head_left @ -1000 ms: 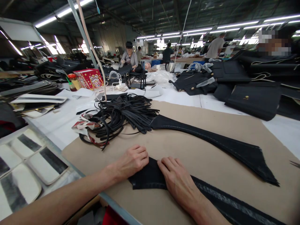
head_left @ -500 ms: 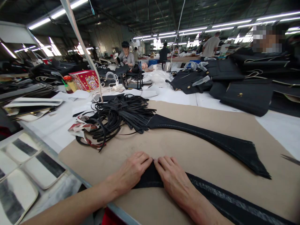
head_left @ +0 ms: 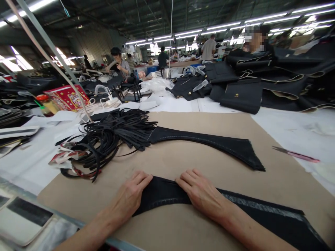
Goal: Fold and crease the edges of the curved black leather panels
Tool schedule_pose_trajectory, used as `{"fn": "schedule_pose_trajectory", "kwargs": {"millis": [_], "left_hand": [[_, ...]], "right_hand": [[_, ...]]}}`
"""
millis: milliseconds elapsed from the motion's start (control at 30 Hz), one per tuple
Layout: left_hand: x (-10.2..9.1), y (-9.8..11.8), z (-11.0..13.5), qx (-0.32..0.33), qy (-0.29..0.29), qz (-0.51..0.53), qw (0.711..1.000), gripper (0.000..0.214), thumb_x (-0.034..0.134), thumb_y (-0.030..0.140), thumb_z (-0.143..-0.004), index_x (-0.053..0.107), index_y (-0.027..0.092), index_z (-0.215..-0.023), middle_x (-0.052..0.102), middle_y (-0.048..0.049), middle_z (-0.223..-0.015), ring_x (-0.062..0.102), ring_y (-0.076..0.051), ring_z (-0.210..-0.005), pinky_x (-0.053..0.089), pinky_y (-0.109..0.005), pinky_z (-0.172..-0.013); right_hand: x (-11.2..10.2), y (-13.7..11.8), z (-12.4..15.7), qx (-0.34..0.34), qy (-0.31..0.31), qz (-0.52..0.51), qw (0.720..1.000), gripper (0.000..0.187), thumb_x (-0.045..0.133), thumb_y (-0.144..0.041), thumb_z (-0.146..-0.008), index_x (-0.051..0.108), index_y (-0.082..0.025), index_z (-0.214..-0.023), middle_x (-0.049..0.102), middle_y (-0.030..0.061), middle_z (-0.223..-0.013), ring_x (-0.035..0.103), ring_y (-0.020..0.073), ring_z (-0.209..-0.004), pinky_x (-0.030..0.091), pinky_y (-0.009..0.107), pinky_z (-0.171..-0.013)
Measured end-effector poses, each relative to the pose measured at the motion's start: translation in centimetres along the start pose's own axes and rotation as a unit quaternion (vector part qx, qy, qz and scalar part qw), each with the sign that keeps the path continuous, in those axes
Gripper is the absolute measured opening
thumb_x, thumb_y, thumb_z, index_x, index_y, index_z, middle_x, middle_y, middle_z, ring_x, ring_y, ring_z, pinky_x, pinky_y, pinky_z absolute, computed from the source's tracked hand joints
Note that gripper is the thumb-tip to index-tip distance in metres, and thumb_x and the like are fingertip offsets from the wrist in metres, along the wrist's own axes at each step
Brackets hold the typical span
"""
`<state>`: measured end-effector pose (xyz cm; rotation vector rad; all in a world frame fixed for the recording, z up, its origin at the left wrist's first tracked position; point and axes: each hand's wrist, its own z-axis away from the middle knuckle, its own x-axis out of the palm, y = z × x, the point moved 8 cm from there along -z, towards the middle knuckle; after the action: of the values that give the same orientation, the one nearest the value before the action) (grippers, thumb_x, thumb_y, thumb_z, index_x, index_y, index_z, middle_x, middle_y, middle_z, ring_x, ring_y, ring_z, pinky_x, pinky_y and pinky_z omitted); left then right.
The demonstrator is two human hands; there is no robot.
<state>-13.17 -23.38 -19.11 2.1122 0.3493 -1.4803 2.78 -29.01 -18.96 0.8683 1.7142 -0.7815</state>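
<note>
A curved black panel [head_left: 164,191], fabric or leather, lies across the brown sheet in front of me, with a greyish band along its right part. My left hand [head_left: 131,191] is closed on its left end, thumb and fingers together at the upper edge. Further right along that edge, my right hand [head_left: 196,190] pinches the panel with bent fingers, and its fingertips are partly hidden. Beyond my hands lies a stack of similar curved black pieces [head_left: 201,139]. Its left end touches a heap of thin black strips [head_left: 117,129].
Brown sheeting [head_left: 167,230] covers the near table. Pink-handled snips [head_left: 295,153] lie at the right. Black bag parts [head_left: 240,94] are piled at the back right. A red box [head_left: 68,97] stands back left, near pale panels [head_left: 26,216]. Several people are at work beyond.
The view has swung to the right. My hands, close together before, are now apart, with a stretch of the panel's upper edge showing between them. Both still hold the panel.
</note>
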Motion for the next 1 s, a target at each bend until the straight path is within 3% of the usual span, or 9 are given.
{"fn": "schedule_pose_trajectory", "kwargs": {"millis": [300, 400, 533, 667, 800, 900, 1000], "left_hand": [[0.8, 0.7, -0.3, 0.035, -0.053, -0.096, 0.993, 0.056, 0.032, -0.003, -0.084, 0.052, 0.022, -0.13, 0.057, -0.0088, -0.101, 0.053, -0.021, -0.092, 0.054, -0.038, -0.08], [0.7, 0.8, -0.2, 0.042, -0.044, -0.114, 0.992, 0.054, 0.034, -0.002, -0.084, 0.055, 0.021, -0.128, 0.057, -0.0094, -0.1, 0.053, -0.022, -0.091, 0.054, -0.039, -0.079], [-0.3, 1.7, -0.9, 0.05, -0.002, -0.121, 0.991, 0.049, 0.037, -0.003, -0.082, 0.062, 0.021, -0.117, 0.055, -0.0117, -0.118, 0.05, -0.026, -0.108, 0.05, -0.045, -0.09], [-0.2, 3.6, -2.6, 0.039, -0.004, -0.043, 0.998, 0.046, 0.036, -0.002, -0.084, 0.058, 0.019, -0.12, 0.057, -0.0093, -0.117, 0.051, -0.022, -0.107, 0.049, -0.04, -0.094], [1.7, 5.7, -3.6, 0.047, -0.023, 0.048, 0.997, 0.042, 0.037, 0.002, -0.089, 0.052, 0.018, -0.125, 0.06, -0.0074, -0.113, 0.052, -0.019, -0.103, 0.049, -0.035, -0.094], [2.7, 5.7, -3.4, 0.033, -0.018, 0.075, 0.996, 0.042, 0.035, 0.002, -0.089, 0.052, 0.018, -0.125, 0.06, -0.0074, -0.109, 0.052, -0.02, -0.102, 0.049, -0.037, -0.093], [2.9, 5.4, -3.1, 0.024, -0.017, 0.083, 0.996, 0.046, 0.034, 0.002, -0.089, 0.051, 0.02, -0.128, 0.06, -0.0068, -0.105, 0.053, -0.02, -0.099, 0.05, -0.038, -0.09]], "right_hand": [[-0.2, -0.6, 0.6, -0.007, -0.023, 0.027, 0.999, 0.019, 0.051, -0.005, -0.089, 0.057, -0.013, -0.106, 0.054, 0.0049, -0.093, 0.046, 0.0205, -0.082, 0.035, 0.035, -0.076], [0.1, -0.7, 0.7, -0.008, -0.028, 0.039, 0.999, 0.023, 0.05, -0.007, -0.09, 0.055, -0.013, -0.111, 0.053, 0.0055, -0.094, 0.046, 0.0208, -0.083, 0.036, 0.035, -0.076], [0.1, -0.8, 0.9, -0.012, -0.029, 0.044, 0.999, 0.027, 0.05, -0.007, -0.089, 0.054, -0.012, -0.115, 0.053, 0.006, -0.094, 0.047, 0.0207, -0.084, 0.037, 0.036, -0.076], [-0.3, -1.0, 0.9, -0.02, -0.011, 0.046, 0.999, 0.026, 0.05, -0.005, -0.088, 0.055, -0.01, -0.114, 0.053, 0.0059, -0.092, 0.047, 0.0201, -0.082, 0.038, 0.035, -0.075], [-0.5, -1.1, 0.8, -0.012, -0.008, 0.053, 0.998, 0.022, 0.05, -0.007, -0.09, 0.056, -0.011, -0.11, 0.054, 0.0061, -0.094, 0.047, 0.0206, -0.083, 0.039, 0.035, -0.077], [-0.7, -1.2, 0.9, -0.016, -0.017, 0.046, 0.999, 0.018, 0.049, -0.009, -0.092, 0.057, -0.012, -0.108, 0.055, 0.0055, -0.093, 0.048, 0.0205, -0.084, 0.039, 0.035, -0.078], [-1.3, -0.7, 1.3, -0.014, -0.005, 0.031, 0.999, 0.029, 0.043, -0.008, -0.094, 0.051, -0.012, -0.121, 0.056, 0.0054, -0.093, 0.05, 0.02, -0.085, 0.039, 0.035, -0.08]]}}
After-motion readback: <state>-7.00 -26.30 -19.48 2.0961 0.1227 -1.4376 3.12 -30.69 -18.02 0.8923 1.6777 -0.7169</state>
